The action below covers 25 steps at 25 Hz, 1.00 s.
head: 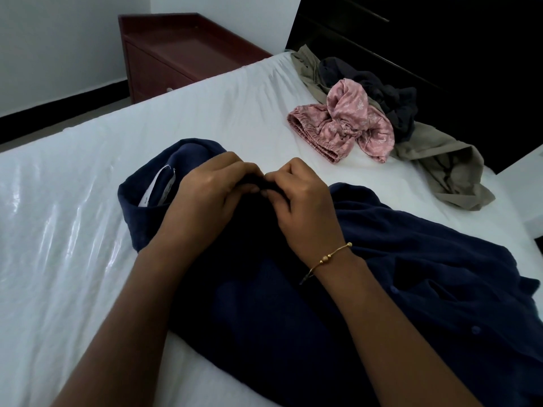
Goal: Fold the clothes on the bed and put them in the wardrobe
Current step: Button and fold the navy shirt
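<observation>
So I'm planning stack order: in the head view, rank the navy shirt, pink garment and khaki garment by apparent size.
1. navy shirt, though nearest the camera.
2. khaki garment, partly hidden.
3. pink garment, bunched up.

The big dark blue cloth shirt (pixel 396 289) runs off the bottom and right edges. The fingertips (pixel 264 189) hide the bit they pinch. The white tag's (pixel 158 186) words are too small to read.

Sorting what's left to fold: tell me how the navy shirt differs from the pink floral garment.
The navy shirt is plain, spread out near the person, with both hands pinching it; the pink floral garment is patterned, bunched up farther away, untouched. The shirt covers more of the bed. Both lie unfolded on it.
</observation>
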Tool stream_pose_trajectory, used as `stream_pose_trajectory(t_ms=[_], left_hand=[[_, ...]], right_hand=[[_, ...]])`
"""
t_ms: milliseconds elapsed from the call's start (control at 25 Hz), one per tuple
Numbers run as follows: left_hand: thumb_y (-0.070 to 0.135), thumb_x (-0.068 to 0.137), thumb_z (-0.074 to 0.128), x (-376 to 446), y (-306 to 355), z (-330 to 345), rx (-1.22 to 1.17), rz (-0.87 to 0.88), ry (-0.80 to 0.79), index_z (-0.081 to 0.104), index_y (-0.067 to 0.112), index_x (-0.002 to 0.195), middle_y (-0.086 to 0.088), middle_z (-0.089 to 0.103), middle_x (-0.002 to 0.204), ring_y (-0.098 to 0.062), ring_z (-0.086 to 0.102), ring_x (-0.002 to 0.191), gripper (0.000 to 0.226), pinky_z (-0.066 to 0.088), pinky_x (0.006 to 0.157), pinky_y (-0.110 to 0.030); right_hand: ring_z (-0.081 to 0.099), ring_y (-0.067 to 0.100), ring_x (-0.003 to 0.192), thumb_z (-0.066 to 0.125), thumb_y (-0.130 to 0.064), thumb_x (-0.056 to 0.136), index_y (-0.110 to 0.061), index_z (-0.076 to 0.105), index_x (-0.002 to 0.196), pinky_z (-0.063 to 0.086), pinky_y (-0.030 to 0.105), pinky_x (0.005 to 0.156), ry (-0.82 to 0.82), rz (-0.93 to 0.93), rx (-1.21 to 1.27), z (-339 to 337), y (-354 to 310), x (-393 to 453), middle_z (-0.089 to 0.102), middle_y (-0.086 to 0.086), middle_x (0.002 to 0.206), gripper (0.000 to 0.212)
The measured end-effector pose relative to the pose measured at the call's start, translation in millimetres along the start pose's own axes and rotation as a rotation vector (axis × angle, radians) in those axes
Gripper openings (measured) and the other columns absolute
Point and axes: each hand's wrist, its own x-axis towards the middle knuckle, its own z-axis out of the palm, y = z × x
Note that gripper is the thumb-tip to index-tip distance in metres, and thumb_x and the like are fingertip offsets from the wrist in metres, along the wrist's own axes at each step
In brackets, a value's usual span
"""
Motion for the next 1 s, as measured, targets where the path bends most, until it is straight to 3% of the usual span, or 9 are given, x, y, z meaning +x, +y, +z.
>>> stream_pose_trajectory(t_ms=[200, 360, 520, 680, 840, 1000], left_hand=[[0.025, 0.099, 0.06, 1.9, 0.8, -4.7, -0.047, -0.012, 0.049, 0.074, 0.002, 0.1, -0.008, 0.066, 0.113, -0.008, 0.061, 0.116, 0.027, 0.054, 0.096, -0.036], [0.027, 0.098, 0.061, 1.8, 6.4, -5.1, -0.12, -0.034, 0.074, 0.072, 0.002, 0.096, 0.001, 0.071, 0.098, -0.009, 0.067, 0.093, 0.028, 0.057, 0.081, -0.036], [0.027, 0.097, 0.061, 1.9, 6.4, -2.1, -0.082, -0.056, 0.116, 0.069, 0.001, 0.092, 0.0, 0.067, 0.09, -0.013, 0.062, 0.082, 0.027, 0.052, 0.072, -0.035], [0.032, 0.095, 0.06, 1.5, 8.7, -4.0, -0.143, -0.062, 0.028, 0.071, 0.007, 0.095, 0.005, 0.068, 0.089, -0.003, 0.063, 0.084, 0.028, 0.051, 0.073, -0.032], [0.031, 0.095, 0.059, 3.7, 9.1, -9.6, -0.158, -0.084, 0.017, 0.076, 0.008, 0.103, 0.006, 0.069, 0.095, 0.0, 0.063, 0.093, 0.03, 0.052, 0.082, -0.027], [0.025, 0.095, 0.057, 3.8, 17.7, -7.9, -0.179, -0.166, 0.093, 0.077, 0.009, 0.103, 0.006, 0.07, 0.092, -0.004, 0.066, 0.089, 0.027, 0.053, 0.082, -0.025]], right_hand=[[0.071, 0.025, 0.108, 0.079, 0.009, 0.117, 0.009, 0.092, 0.127, 0.076, 0.049, 0.095, 0.019, -0.009, 0.133, -6.6, 1.7, -2.9, 0.076, 0.02, 0.121, 0.016], [0.076, 0.028, 0.105, 0.081, 0.003, 0.119, 0.006, 0.092, 0.123, 0.078, 0.062, 0.094, 0.032, 0.031, 0.183, -5.1, 8.1, -7.6, 0.086, 0.019, 0.115, 0.012], [0.068, 0.033, 0.09, 0.085, -0.007, 0.117, 0.0, 0.087, 0.106, 0.07, 0.055, 0.074, 0.143, 0.076, 0.065, 4.8, -12.8, -13.6, 0.08, 0.017, 0.104, 0.013], [0.064, 0.031, 0.084, 0.089, -0.013, 0.109, -0.005, 0.08, 0.098, 0.065, 0.047, 0.057, 0.213, 0.086, -0.099, 8.3, -24.7, -19.5, 0.073, 0.011, 0.107, 0.016], [0.068, 0.028, 0.094, 0.087, 0.0, 0.114, 0.002, 0.088, 0.11, 0.075, 0.053, 0.074, 0.179, 0.045, 0.049, 9.1, -15.3, -20.0, 0.076, 0.015, 0.113, 0.005], [0.075, 0.029, 0.106, 0.083, 0.007, 0.118, 0.009, 0.092, 0.125, 0.08, 0.05, 0.089, 0.211, -0.014, 0.081, 7.4, -16.8, -22.0, 0.081, 0.02, 0.121, 0.011]])
